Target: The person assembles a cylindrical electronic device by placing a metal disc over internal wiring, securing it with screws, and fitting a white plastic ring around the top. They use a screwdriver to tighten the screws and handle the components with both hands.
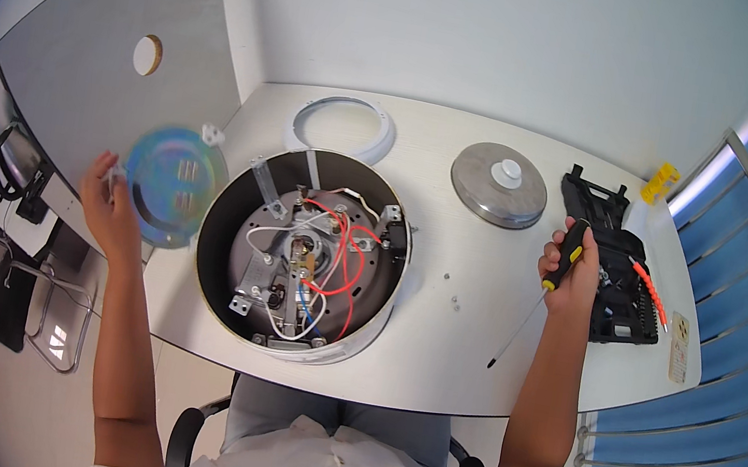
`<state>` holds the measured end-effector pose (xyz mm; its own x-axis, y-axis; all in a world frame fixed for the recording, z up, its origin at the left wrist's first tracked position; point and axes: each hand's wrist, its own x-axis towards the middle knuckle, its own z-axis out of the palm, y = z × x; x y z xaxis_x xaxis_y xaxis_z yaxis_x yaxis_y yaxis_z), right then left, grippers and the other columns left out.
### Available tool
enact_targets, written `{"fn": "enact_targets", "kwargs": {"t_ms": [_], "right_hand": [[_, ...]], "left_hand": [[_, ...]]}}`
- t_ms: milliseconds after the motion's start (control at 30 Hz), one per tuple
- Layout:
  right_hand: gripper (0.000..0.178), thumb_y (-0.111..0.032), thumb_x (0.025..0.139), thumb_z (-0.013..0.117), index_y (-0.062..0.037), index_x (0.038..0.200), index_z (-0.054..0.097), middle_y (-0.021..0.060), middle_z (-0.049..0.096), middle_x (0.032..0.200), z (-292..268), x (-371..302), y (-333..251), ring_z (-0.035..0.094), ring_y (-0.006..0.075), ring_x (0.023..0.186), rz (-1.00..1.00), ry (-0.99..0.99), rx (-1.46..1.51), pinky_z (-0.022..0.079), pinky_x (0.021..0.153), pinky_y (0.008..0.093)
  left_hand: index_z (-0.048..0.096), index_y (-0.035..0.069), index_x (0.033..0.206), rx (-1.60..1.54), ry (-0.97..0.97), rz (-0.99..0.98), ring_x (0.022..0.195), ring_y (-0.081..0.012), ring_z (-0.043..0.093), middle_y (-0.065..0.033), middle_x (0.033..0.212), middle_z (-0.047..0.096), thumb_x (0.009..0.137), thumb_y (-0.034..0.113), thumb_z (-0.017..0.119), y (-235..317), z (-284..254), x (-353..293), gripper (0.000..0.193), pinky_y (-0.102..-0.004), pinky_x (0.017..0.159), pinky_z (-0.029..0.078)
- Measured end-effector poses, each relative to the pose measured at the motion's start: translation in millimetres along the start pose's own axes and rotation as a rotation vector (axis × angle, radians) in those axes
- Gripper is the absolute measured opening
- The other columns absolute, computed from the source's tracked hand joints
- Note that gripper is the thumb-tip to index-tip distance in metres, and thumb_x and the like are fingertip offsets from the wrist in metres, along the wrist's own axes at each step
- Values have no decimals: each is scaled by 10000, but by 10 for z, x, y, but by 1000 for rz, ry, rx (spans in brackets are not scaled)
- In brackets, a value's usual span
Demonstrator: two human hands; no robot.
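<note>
At the left side of the table, my left hand (115,214) pinches the edge of a round slotted base cover (161,229), which looks bluish and smeared by motion. My right hand (573,275) is wrapped round a screwdriver (567,252) with a black and yellow handle; its long shaft points down and to the left, apart from anything. Between my hands lies a rice cooker body (369,326), upside down and open. Inside it show red, white and blue wires (355,275), metal brackets and a dark round base.
Behind the cooker lies a white plastic ring (378,148). A steel lid with a white knob (485,181) sits to its right. Farther right are a black tool case (620,317), an orange-red pen-like tool (650,285) and a yellow object (661,183). Small screws (455,305) lie mid-table. A grey partition (82,41) stands left.
</note>
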<state>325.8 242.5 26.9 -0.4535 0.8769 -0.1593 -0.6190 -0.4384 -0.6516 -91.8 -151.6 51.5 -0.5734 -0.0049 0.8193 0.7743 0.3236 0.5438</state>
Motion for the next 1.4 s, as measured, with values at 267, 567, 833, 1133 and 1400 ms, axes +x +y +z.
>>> {"fn": "enact_targets", "kwargs": {"t_ms": [267,567,833,1133,1400], "right_hand": [[297,-344,978,436,-146,1188,509,33,544,787,38,-39,211,476,117,528,30,-69,-269,376,431,228],[450,-119,945,434,-182,1389,396,52,527,948,292,-212,232,548,132,628,-76,-8,-734,425,467,236],[647,34,795,527,-119,1410,392,72,514,1014,76,-33,320,555,126,718,-205,52,-1013,477,578,242],[656,-25,742,646,-73,1366,449,163,575,1191,-172,166,490,581,276,1053,-352,-23,-1549,434,935,329],[627,-74,727,678,-68,1325,489,167,566,1185,-210,169,526,525,323,1123,-435,-70,-1687,391,999,381]], "left_hand": [[518,20,1195,-696,322,-155,933,-104,547,-74,1177,560,883,4,478,858,-292,488,315,-240,838,459],[474,6,1209,-937,189,-252,1234,-196,427,-145,1273,493,813,-44,411,1350,-279,226,404,-324,1031,357],[456,20,1226,-958,173,-204,1234,-204,426,-151,1284,482,804,-22,430,1576,-221,-2,424,-347,1030,368],[458,26,1216,-1024,156,-160,1170,-187,470,-151,1292,474,823,13,472,1539,-276,-146,394,-334,994,402],[486,9,1191,-1177,14,-432,1110,-184,526,-119,1239,520,867,27,453,1440,-265,-133,326,-322,968,444]]}}
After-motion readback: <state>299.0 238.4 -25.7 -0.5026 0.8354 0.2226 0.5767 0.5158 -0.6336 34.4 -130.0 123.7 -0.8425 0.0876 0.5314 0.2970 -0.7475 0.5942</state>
